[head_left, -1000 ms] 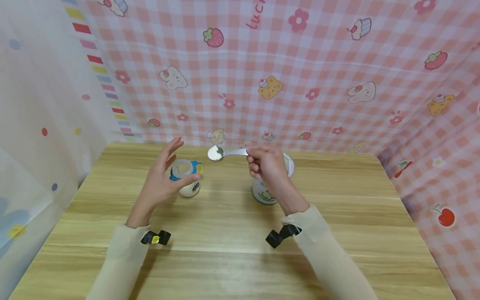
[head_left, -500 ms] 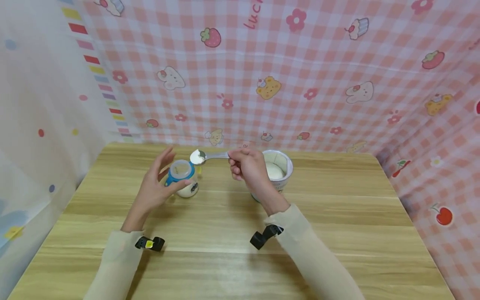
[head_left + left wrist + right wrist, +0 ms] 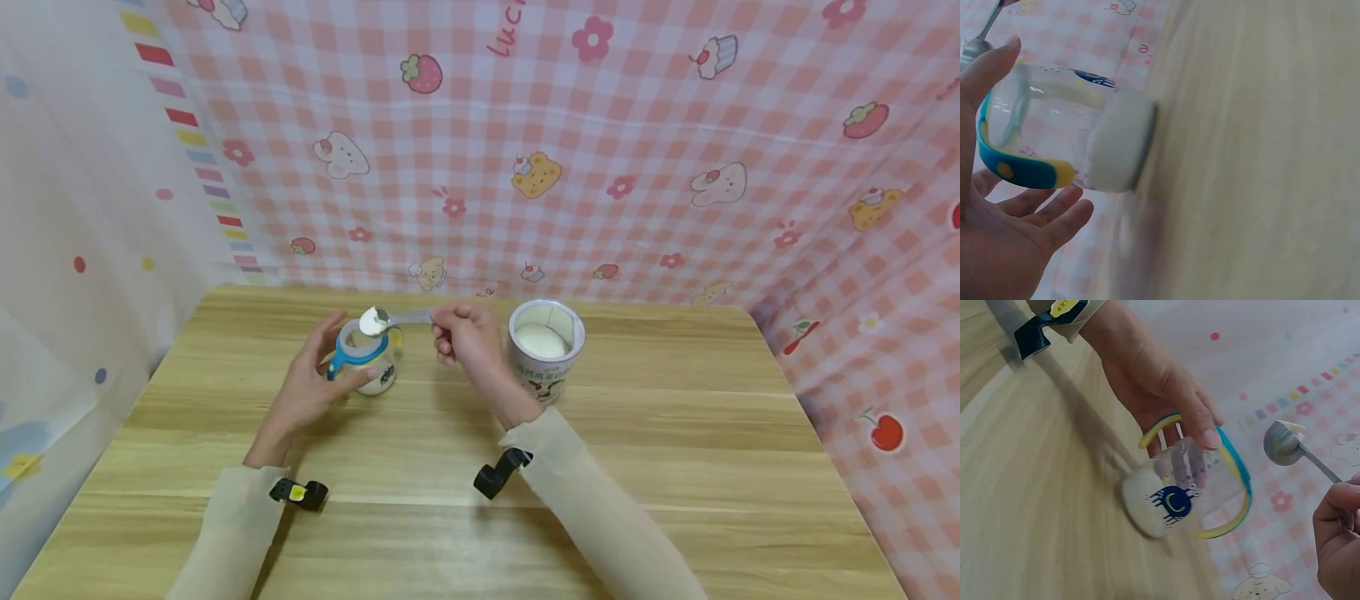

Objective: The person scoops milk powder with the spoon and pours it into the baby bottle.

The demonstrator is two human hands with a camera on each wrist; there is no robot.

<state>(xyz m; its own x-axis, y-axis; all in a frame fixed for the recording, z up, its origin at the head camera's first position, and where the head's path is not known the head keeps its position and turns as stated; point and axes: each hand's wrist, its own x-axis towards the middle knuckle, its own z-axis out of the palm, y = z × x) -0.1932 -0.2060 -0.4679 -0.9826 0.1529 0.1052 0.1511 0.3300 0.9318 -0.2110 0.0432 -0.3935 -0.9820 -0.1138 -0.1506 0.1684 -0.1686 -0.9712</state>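
Note:
My right hand (image 3: 471,335) pinches the handle of a metal spoon (image 3: 408,317). White powder (image 3: 371,322) is heaped in the spoon's bowl, which overlaps the rim of a clear sippy cup (image 3: 384,375) in the head view. The cup stands upright on the table, with a blue collar, two blue-and-yellow handles and a dark crab print. My left hand (image 3: 303,387) is around the cup's left side, thumb at the front by the collar, loosely bent fingers (image 3: 1060,209) behind. In the right wrist view those fingers partly show through the clear wall.
To the right of the cup stands an open tin (image 3: 547,371) with white powder inside and printing on its side. A pink checked cloth (image 3: 480,150) hangs behind the wooden table (image 3: 675,433), and a white dotted cloth (image 3: 82,333) hangs on the left.
My right hand has carried the loaded spoon leftward from near the tin to the cup's mouth, uncovering the tin. My left hand has shifted slightly, with its thumb lower along the cup's front.

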